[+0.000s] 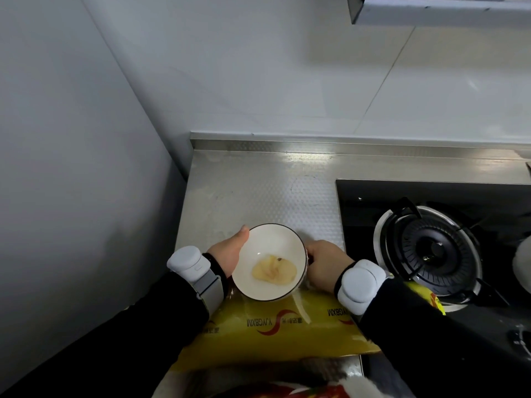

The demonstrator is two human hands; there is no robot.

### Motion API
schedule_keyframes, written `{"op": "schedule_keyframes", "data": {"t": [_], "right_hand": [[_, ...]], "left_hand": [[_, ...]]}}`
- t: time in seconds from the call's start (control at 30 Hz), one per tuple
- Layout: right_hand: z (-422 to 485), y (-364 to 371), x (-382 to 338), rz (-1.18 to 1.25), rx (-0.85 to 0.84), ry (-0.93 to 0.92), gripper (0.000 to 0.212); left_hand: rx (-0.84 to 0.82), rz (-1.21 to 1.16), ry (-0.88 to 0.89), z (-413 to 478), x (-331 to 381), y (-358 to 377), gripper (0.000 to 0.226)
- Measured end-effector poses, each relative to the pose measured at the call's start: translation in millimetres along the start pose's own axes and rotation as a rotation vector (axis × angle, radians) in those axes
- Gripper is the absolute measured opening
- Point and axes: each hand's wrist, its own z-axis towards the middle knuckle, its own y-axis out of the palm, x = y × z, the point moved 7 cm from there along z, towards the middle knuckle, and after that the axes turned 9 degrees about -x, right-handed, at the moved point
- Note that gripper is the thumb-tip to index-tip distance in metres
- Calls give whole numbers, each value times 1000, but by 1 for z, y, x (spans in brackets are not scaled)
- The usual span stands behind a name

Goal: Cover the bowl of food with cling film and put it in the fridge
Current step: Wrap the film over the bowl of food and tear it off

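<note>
A kitchen corner seen from above: pale tiled wall (258, 81) behind, and a dimpled stainless-steel desk (258, 191) running up to it. To the right, a black glass gas hob (431, 248) with one burner is set into the desk, and the edge of an extractor hood (431, 10) shows at the top.

Near the front edge of the desk is a white ceramic bowl (270, 242) with a thin dark rim, holding a small portion of pale yellow food (274, 272). The left hand (227, 251) cups the bowl's left side, thumb lying along the rim. The right hand (323, 265) grasps the right side with curled fingers. Both arms wear dark sleeves, with a white band (360, 285) on each wrist. Whether the bowl rests on the desk or is slightly lifted cannot be told, nor whether film already covers it.

A yellow printed packet (273, 334) lies just in front of the bowl, partly under it.

The bowl is likely rigid, smooth, breakable and fairly light with so little inside. A two-handed hold on opposite sides, below the rim, looks safest and should keep it level.
</note>
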Motion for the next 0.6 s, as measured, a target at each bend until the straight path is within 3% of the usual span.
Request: {"op": "schedule_keyframes", "data": {"t": [0.1,0.2,0.37,0.43,0.5,0.6], "right_hand": [[-4,4,-3,105,-67,-58,37],[-10,9,-2,219,-221,-126,26],[-28,16,3,352,-451,-208,42],[-32,19,2,263,-455,-217,52],[-35,23,-2,23,-394,-210,62],[-36,24,-8,-50,-304,-222,46]], "left_hand": [[36,51,5,0,0,-4,47],[38,68,2,0,-2,-5,60],[17,79,-5,-3,0,-4,67],[-26,56,-20,-6,-1,0,68],[-33,67,-23,-8,0,1,69],[-44,122,-7,-6,1,4,68]]}}
